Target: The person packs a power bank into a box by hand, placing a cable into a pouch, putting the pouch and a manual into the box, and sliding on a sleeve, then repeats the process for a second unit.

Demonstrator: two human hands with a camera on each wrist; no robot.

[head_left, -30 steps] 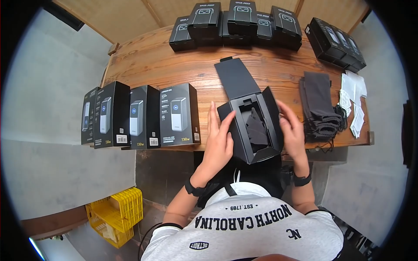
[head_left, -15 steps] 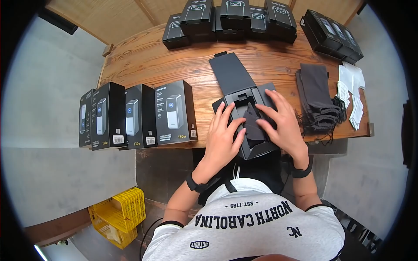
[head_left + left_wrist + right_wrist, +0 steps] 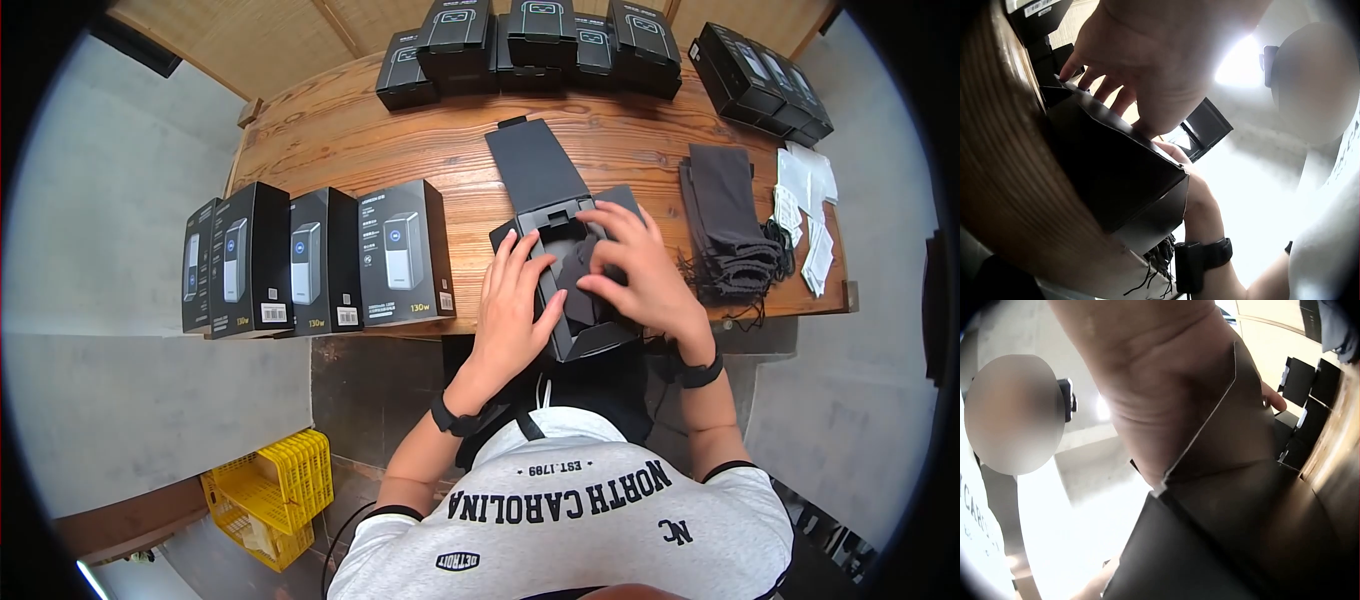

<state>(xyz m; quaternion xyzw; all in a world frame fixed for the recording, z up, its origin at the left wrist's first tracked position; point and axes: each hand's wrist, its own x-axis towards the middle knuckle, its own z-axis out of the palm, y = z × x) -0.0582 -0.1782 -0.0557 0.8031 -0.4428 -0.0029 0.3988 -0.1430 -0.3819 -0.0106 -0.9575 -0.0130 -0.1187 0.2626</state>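
Note:
An open black box (image 3: 565,345) lies tilted at the table's front edge in the head view, its long lid flap (image 3: 538,165) folded back and side flaps spread. Inside it is a dark grey cloth item (image 3: 577,268). My left hand (image 3: 510,310) rests along the box's left side, fingers spread over the rim. The right hand (image 3: 645,270) reaches over the opening with bent fingers, thumb and fingertips at the cloth item; whether they pinch it is unclear. The left wrist view shows the box's dark side (image 3: 1122,169) under the left hand (image 3: 1141,62).
Several upright boxes (image 3: 405,260) stand at the table's left. More black boxes (image 3: 540,35) line the back, with others (image 3: 765,85) at the back right. Dark grey pouches (image 3: 725,210) and white items (image 3: 808,200) lie to the right. Yellow crates (image 3: 270,490) sit below left.
Both hands have come from the box's outer sides to its rim and opening. In the last half second, the right fingers have bent more over the cloth item.

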